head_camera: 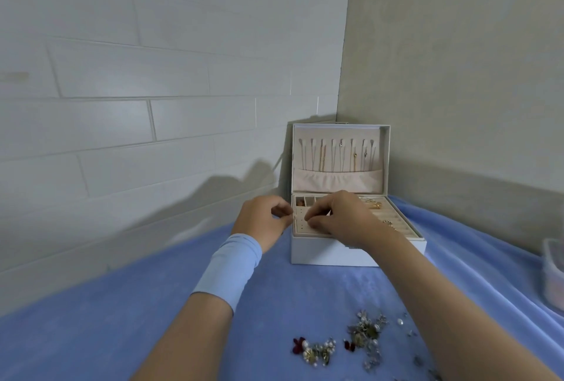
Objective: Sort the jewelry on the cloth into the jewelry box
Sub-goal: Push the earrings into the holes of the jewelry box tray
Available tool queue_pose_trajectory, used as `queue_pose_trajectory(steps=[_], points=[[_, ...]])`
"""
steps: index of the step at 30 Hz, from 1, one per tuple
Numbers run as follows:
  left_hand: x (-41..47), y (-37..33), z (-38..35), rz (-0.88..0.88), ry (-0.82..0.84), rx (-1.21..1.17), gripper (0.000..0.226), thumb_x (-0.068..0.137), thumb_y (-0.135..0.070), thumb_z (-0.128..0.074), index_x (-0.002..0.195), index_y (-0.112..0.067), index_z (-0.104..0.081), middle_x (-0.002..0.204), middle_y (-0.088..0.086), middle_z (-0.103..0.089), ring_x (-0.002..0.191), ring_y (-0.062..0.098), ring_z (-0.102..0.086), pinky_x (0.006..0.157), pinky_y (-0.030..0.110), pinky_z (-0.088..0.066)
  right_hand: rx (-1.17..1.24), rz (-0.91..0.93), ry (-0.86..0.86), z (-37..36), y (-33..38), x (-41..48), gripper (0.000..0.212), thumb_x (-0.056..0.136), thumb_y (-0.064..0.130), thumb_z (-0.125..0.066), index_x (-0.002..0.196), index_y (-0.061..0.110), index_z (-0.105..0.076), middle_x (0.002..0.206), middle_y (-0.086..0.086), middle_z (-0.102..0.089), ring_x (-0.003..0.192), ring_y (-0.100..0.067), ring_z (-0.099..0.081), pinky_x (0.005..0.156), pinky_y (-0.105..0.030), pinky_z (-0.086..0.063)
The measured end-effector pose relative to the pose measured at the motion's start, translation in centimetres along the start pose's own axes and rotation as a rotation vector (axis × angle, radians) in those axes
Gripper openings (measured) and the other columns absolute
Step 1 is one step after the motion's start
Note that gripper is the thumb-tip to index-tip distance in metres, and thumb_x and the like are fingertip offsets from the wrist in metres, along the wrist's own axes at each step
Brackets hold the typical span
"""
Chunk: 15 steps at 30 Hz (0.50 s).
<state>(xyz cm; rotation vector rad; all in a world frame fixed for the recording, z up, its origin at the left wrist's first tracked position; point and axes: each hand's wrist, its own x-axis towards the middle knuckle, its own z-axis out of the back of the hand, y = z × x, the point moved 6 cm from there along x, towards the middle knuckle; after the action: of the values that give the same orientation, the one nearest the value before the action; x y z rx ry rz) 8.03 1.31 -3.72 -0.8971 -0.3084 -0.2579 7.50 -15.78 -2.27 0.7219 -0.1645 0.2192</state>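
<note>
A white jewelry box stands open at the far end of the blue cloth, its lid upright with several necklaces hanging inside. Gold rings lie in the beige tray's right-hand slots. My left hand is at the box's left edge with fingers curled and pinched. My right hand hovers over the tray's earring panel, fingertips pinched together; whatever small piece they hold is hidden. Loose jewelry with pearls, metal flowers and dark red bits lies on the cloth near me.
A pale tiled wall runs along the left and a beige wall along the right, meeting in the corner behind the box. A clear plastic container sits at the right edge of the cloth. A light blue wristband covers my left wrist.
</note>
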Motion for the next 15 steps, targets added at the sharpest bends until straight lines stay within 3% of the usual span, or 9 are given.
queue_pose_trajectory(steps=[3,8,11,15], points=[[-0.1,0.2,0.5,0.023,-0.008,-0.026,0.019,0.085,-0.02,-0.071,0.073,-0.034,-0.066,0.078,-0.013,-0.07,0.061,0.01,-0.067,0.064,0.019,-0.045,-0.02,0.004,0.005,-0.3,0.0,0.0,0.012,0.092,0.012,-0.069,0.093,0.017,-0.08,0.072,0.013,-0.063,0.041,0.011,-0.05,0.036,-0.008,-0.031],[-0.2,-0.1,0.7,0.044,-0.007,-0.084,0.012,0.087,-0.019,-0.069,0.079,-0.029,-0.069,0.08,-0.012,-0.072,0.057,0.011,-0.069,0.061,0.019,-0.046,-0.037,0.013,-0.019,-0.5,-0.1,0.0,0.011,0.092,0.019,-0.071,0.089,0.024,-0.079,0.081,0.018,-0.067,0.058,0.013,-0.056,0.047,-0.005,-0.036],[-0.1,0.2,1.2,0.059,-0.052,-0.104,0.015,0.086,-0.017,-0.068,0.078,-0.029,-0.068,0.082,-0.011,-0.072,0.056,0.011,-0.068,0.059,0.018,-0.045,-0.043,0.011,-0.037,-1.0,0.2,-0.1,0.01,0.092,0.023,-0.071,0.089,0.029,-0.079,0.084,0.018,-0.069,0.067,0.004,-0.056,0.059,-0.013,-0.038],[0.0,0.5,1.5,0.069,-0.068,-0.136,0.012,0.086,-0.017,-0.069,0.08,-0.028,-0.069,0.084,-0.011,-0.072,0.057,0.012,-0.069,0.058,0.017,-0.046,-0.136,0.006,-0.04,-1.5,0.7,-0.1,0.009,0.09,0.027,-0.072,0.089,0.033,-0.079,0.086,0.016,-0.071,0.067,-0.001,-0.056,0.059,-0.02,-0.041]])
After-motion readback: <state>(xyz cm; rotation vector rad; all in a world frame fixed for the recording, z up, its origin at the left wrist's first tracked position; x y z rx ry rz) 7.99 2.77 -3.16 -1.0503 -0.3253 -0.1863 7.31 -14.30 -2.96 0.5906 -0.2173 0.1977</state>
